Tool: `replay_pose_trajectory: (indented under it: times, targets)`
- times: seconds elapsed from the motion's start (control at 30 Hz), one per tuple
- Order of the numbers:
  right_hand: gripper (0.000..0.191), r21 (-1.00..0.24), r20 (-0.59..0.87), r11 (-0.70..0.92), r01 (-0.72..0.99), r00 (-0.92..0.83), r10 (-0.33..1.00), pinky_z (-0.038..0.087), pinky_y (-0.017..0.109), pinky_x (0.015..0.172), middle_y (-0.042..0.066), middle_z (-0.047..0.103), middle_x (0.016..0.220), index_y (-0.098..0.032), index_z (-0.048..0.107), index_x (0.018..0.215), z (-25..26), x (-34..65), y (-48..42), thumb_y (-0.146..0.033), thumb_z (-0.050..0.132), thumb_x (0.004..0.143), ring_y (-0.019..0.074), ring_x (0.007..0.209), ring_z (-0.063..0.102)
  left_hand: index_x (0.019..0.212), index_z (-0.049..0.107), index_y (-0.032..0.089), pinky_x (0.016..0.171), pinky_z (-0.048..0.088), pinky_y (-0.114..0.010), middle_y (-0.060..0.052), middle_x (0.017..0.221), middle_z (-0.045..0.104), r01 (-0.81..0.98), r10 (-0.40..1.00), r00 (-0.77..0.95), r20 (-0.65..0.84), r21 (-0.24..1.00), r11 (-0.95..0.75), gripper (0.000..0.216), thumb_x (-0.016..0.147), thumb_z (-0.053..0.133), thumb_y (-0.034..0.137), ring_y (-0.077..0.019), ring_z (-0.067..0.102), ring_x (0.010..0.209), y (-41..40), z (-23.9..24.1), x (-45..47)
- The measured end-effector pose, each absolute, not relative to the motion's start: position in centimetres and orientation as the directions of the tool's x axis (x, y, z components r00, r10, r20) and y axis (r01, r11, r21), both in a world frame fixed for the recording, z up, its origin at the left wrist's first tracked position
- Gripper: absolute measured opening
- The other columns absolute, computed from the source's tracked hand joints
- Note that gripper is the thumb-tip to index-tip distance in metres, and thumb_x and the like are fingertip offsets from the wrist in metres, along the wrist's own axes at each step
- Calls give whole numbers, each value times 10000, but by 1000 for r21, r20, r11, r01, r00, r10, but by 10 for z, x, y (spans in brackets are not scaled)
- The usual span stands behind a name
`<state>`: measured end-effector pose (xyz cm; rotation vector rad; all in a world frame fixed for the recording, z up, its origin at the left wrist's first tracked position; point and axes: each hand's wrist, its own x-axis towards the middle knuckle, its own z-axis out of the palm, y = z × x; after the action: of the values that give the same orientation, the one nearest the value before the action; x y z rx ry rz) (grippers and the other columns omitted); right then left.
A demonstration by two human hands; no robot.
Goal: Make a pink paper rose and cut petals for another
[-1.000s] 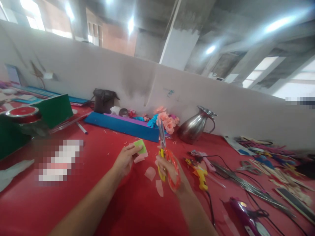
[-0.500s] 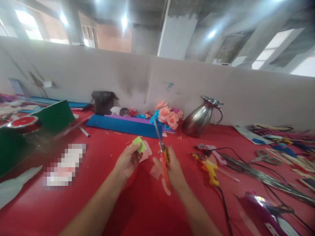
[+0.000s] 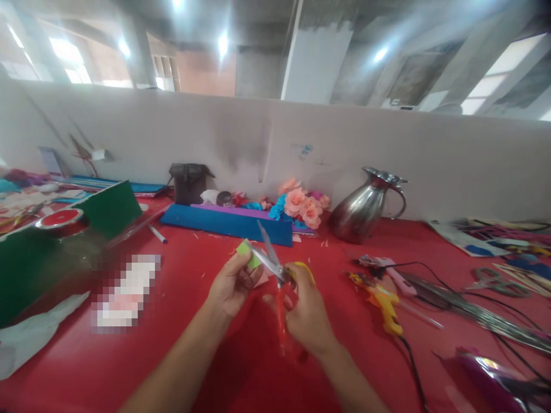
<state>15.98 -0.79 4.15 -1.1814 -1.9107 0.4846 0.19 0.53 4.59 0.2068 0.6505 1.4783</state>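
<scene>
My left hand (image 3: 232, 284) pinches a small piece of green paper (image 3: 253, 261) between thumb and fingers. In my right hand (image 3: 307, 310) is a pair of scissors (image 3: 270, 259) with red and yellow handles. Their blades stand apart, one of them reaching across the green piece; whether it touches is hard to tell. Pink paper pieces (image 3: 262, 279) lie on the red table (image 3: 185, 344) behind and below the hands, partly hidden by them.
Blue sheets (image 3: 224, 225) lie beyond the hands, with pink paper flowers (image 3: 301, 205) and a metal jug (image 3: 359, 209) behind. To the right are a yellow glue gun (image 3: 385, 307), its cord, and grey-handled scissors (image 3: 495, 283). A green board (image 3: 116, 209) stands at left.
The scissors have swung from pointing away, blades together, to blades spread and turned left over the green paper. The view has shifted slightly left.
</scene>
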Motion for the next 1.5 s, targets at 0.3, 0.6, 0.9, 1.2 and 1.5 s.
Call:
replay_pose_trajectory:
  times: [0.3,0.6,0.9,1.2,1.5]
  targets:
    - [371,-990,143,143,-2,-104,984,428,260,662,-29,525,795,-253,532,984,53,170,0,-328,716,671,124,698,516,731,730,138,666,483,-227,-55,718,707,-485,999,-34,-38,874,17,153,633,758,251,-135,625,653,-2,44,5]
    - [480,-993,56,27,-116,-252,966,446,260,619,-41,600,766,-244,501,956,55,174,5,-253,772,559,105,613,546,654,732,123,585,414,-201,-59,650,680,-176,966,211,-152,966,190,52,619,733,161,-118,576,565,-4,45,5]
    - [380,-997,-72,-71,14,-220,973,393,216,533,-64,568,663,-209,529,913,54,165,0,-207,701,574,89,546,502,557,665,154,514,377,-196,-7,550,614,-17,941,293,-167,984,180,73,620,666,117,-106,532,506,-7,46,6]
    - [375,-985,-74,-87,-152,-93,993,435,230,639,-64,585,696,-218,536,899,51,161,0,-161,663,550,103,628,544,729,723,133,641,448,-204,-65,738,696,-201,982,117,-146,965,167,96,645,705,175,-128,602,649,-5,43,7]
    - [438,-981,-48,-61,-182,-73,996,459,236,603,-39,610,789,-234,514,991,36,155,-5,-188,680,588,111,613,550,716,692,131,582,453,-181,-30,676,671,-532,969,76,-236,812,240,173,600,782,224,-80,572,567,-8,32,27]
